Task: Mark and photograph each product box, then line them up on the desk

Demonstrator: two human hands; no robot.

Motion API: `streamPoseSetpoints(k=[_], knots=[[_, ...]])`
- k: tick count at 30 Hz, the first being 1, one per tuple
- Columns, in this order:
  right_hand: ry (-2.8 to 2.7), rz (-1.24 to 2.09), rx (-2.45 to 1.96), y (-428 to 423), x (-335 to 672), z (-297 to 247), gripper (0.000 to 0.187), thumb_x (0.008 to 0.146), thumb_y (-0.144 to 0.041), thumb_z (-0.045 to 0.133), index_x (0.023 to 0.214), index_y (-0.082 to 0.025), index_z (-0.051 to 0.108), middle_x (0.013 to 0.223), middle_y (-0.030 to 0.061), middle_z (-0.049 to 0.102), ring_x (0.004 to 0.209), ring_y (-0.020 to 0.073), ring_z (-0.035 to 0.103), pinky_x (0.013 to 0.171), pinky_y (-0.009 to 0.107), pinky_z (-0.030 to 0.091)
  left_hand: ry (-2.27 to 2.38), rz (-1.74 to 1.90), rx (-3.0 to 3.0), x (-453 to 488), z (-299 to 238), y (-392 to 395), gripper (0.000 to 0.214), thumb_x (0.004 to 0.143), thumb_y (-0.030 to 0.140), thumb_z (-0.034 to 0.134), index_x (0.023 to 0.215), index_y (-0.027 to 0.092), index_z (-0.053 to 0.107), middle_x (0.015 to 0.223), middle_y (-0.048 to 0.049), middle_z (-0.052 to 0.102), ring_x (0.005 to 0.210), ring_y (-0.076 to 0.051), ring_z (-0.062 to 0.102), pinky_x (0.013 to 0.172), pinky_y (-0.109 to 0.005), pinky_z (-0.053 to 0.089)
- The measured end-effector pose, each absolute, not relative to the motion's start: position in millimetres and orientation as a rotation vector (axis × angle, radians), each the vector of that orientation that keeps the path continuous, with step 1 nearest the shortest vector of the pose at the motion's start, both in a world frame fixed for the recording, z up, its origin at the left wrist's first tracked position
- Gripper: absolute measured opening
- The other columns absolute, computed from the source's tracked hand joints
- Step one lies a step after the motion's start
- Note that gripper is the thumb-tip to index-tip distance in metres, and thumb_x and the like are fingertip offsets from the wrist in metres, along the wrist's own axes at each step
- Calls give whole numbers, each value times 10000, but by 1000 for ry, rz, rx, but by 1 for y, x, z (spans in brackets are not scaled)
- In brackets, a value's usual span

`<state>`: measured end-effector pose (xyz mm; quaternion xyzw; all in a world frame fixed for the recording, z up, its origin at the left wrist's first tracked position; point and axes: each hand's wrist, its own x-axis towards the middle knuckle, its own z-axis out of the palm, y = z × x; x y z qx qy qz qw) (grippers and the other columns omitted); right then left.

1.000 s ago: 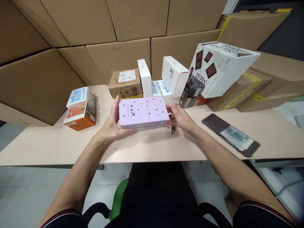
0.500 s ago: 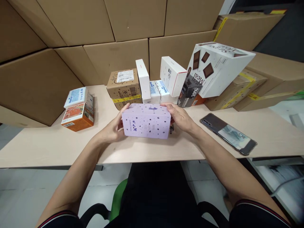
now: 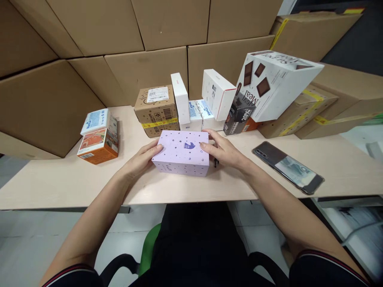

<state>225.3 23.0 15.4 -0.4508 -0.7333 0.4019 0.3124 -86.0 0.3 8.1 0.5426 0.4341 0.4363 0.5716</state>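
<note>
Both my hands are on a light purple box (image 3: 181, 153) with dark blue spots and a blue animal figure on its top face. My left hand (image 3: 143, 157) grips the left end, thumb over the upper edge. At the right end, my right hand (image 3: 223, 149) has its thumb on the top face and its fingers around the far side. The box is at the table's front middle; whether its bottom fully rests there I cannot tell. A small black object (image 3: 216, 162) lies partly hidden under my right hand.
Behind stand a brown carton (image 3: 157, 111), white boxes (image 3: 180, 99), a black box (image 3: 239, 117) and a large white box (image 3: 275, 85) with chocolate pictures. An orange box (image 3: 98, 145) is at left, a phone (image 3: 289, 167) at right. Large cardboard boxes (image 3: 146, 69) wall the back.
The purple box has tilted so its top face shows more and its front face less. My right thumb has moved onto the top face; my left thumb is over the edge.
</note>
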Motion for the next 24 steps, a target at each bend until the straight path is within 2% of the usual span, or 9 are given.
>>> streamPoseSetpoints(k=[5, 10, 14, 17, 19, 22, 24], knots=[[-1868, 1107, -1091, 20, 226, 14, 598, 898, -507, 655, 1405, -211, 538, 1290, 128, 683, 879, 225, 686, 801, 390, 564, 973, 979, 1402, -86, 8, -1, 586, 865, 557, 757, 1357, 246, 693, 1267, -128, 760, 1136, -347, 731, 866, -409, 638], [-1730, 988, -1016, 9, 223, 18, 463, 925, -532, 605, 1285, -242, 625, 1133, 78, 723, 722, 179, 651, 697, 352, 551, 884, 1023, 1469, -92, 15, -5, 772, 789, 531, 834, 1478, 307, 568, 1313, -112, 726, 1102, -343, 740, 776, -369, 645], [-1592, 1002, -952, 13, 226, 22, 433, 1013, -570, 423, 1119, -224, 659, 1108, 87, 707, 724, 176, 650, 651, 333, 543, 858, 1144, 1538, -91, 18, -8, 1043, 599, 397, 977, 1521, 340, 493, 1363, -112, 677, 1246, -384, 672, 948, -477, 627], [-1758, 693, -1177, 23, 232, 23, 330, 1017, -403, 432, 1051, -196, 687, 1059, 102, 688, 817, 208, 656, 740, 351, 521, 866, 1172, 1528, -90, 15, -7, 1099, 546, 395, 999, 1517, 357, 484, 1330, -113, 680, 1239, -408, 672, 997, -562, 599], [-2000, 430, -1357, 27, 235, 22, 300, 988, -257, 442, 1087, -175, 713, 1068, 127, 675, 908, 245, 650, 806, 371, 487, 873, 1168, 1509, -89, 13, -5, 1066, 557, 400, 991, 1501, 356, 499, 1318, -114, 680, 1220, -405, 680, 978, -560, 608], [-2352, 251, -1623, 28, 236, 21, 355, 973, -159, 410, 1139, -156, 723, 1086, 168, 651, 880, 267, 628, 733, 366, 429, 869, 1153, 1490, -88, 11, -4, 970, 596, 382, 971, 1462, 341, 536, 1330, -113, 668, 1218, -381, 678, 962, -518, 617], [-2514, 202, -1738, 27, 234, 20, 329, 960, -130, 431, 1103, -156, 726, 1064, 174, 644, 835, 258, 610, 685, 350, 390, 851, 1151, 1504, -88, 12, -4, 914, 607, 366, 969, 1425, 330, 562, 1336, -110, 662, 1222, -368, 670, 964, -496, 614]])
